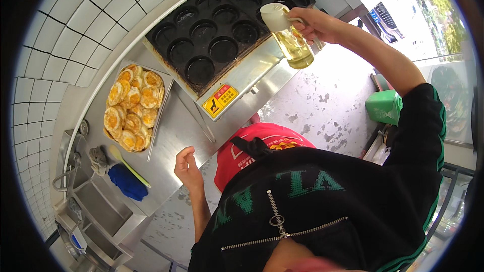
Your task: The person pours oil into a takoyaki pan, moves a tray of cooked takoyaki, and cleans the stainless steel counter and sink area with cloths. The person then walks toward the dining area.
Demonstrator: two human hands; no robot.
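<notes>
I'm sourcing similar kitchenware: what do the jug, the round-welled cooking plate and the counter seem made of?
Jug: glossy clear glass or plastic; yellowish liquid shows through. Cooking plate: probably metal, perhaps coated; black with shiny patches. Counter: likely stainless steel, given its grey satin sheen.

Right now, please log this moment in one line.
right hand: holds white-lidded clear jug; left hand: nothing visibly held; rectangular tray: golden round pastries

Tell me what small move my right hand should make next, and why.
Perhaps bring the jug a little farther over the black pan: your right hand grips its handle, pale yellow liquid shows inside, its base appears beyond the pan's front edge, and the nearer wells hold no food.
</notes>
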